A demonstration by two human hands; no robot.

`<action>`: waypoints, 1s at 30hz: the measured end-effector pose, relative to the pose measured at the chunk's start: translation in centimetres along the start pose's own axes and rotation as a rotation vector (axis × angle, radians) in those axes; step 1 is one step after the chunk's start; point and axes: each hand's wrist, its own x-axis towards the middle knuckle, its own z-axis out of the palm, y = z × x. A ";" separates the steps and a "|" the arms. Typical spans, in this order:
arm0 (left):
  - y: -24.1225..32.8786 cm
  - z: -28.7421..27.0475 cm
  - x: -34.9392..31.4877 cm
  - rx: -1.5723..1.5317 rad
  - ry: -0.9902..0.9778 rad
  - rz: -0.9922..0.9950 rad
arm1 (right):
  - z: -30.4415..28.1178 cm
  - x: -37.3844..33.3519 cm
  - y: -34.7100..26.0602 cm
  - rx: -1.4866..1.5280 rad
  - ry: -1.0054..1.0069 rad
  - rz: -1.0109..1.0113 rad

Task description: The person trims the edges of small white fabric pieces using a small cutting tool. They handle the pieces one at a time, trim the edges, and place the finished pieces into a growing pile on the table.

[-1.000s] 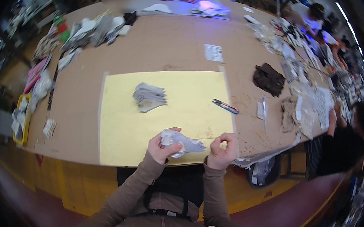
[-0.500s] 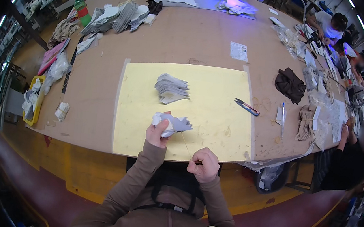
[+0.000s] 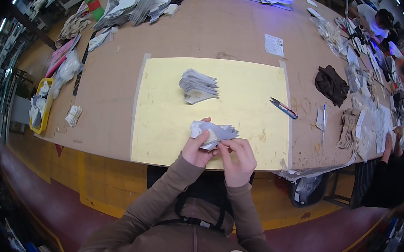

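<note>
My left hand [image 3: 196, 150] is closed around a small bundle of grey and white cut fabric pieces [image 3: 221, 131], held just above the near part of a yellow sheet [image 3: 162, 127]. At the bundle's lower right edge is my right hand [image 3: 239, 162], its thumb and fingertips pinched together close to the left fingers. What sits in that pinch is too small to make out. Beyond the hands, a fanned stack of similar grey pieces [image 3: 198, 87] lies on the sheet. Thread snips [image 3: 284, 108] with dark blades rest near the sheet's right edge.
At the right lie a dark cloth [image 3: 332, 85], a pen [image 3: 323, 125] and a tied brown bundle [image 3: 347, 128]. Far left hold grey stacks [image 3: 143, 7] and a green bottle [image 3: 93, 5]. A yellow basket [image 3: 38, 121] stands left. Co-workers sit along the right side.
My right hand has moved up from below right to the bundle. The thin tan strand stretched between them no longer shows. The view has shifted, so the table's things appear displaced.
</note>
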 end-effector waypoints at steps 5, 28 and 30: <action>-1.0 0.2 0.0 0.182 0.007 0.217 | 0.3 0.0 0.1 0.008 0.024 0.048; 0.5 -0.9 0.5 0.106 -0.458 -0.260 | -3.6 1.4 3.7 0.434 0.286 0.311; 0.7 -1.1 0.5 0.098 -0.467 -0.315 | -3.1 1.5 2.7 0.593 0.243 0.400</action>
